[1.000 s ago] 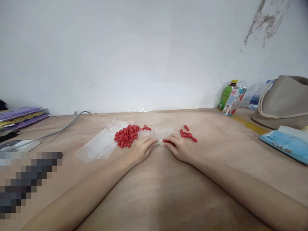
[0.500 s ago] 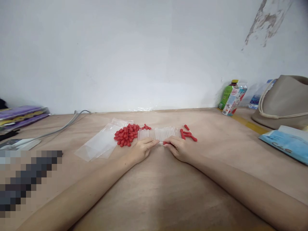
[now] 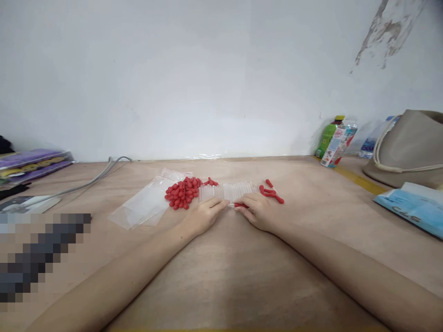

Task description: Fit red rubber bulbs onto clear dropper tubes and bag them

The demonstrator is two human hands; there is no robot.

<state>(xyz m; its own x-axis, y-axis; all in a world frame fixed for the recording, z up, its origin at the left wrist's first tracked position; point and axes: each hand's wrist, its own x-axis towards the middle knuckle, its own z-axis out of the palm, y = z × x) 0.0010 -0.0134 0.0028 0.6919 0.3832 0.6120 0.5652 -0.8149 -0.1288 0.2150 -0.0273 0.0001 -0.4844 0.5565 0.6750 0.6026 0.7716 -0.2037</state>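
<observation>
A row of clear plastic tubes [image 3: 228,191] lies on the wooden table [image 3: 228,272]. My left hand [image 3: 202,215] rests at the row's near edge, fingers curled and pinching a clear tube. My right hand [image 3: 258,211] sits just to its right, fingers pinched on a small red cap [image 3: 240,204] that meets the tube's end. A heap of red caps [image 3: 182,193] lies left of the tubes. Several more red pieces [image 3: 271,193] lie to the right of the row.
A clear plastic bag [image 3: 145,205] lies left of the heap. A grey cable [image 3: 86,183] and purple packets [image 3: 31,163] are at far left. Bottles [image 3: 335,140], a beige bag [image 3: 411,145] and a blue packet [image 3: 413,207] stand at right. A white wall rises behind.
Both hands stay at the near edge of the tube row with only slight finger movement. The view has shifted a little.
</observation>
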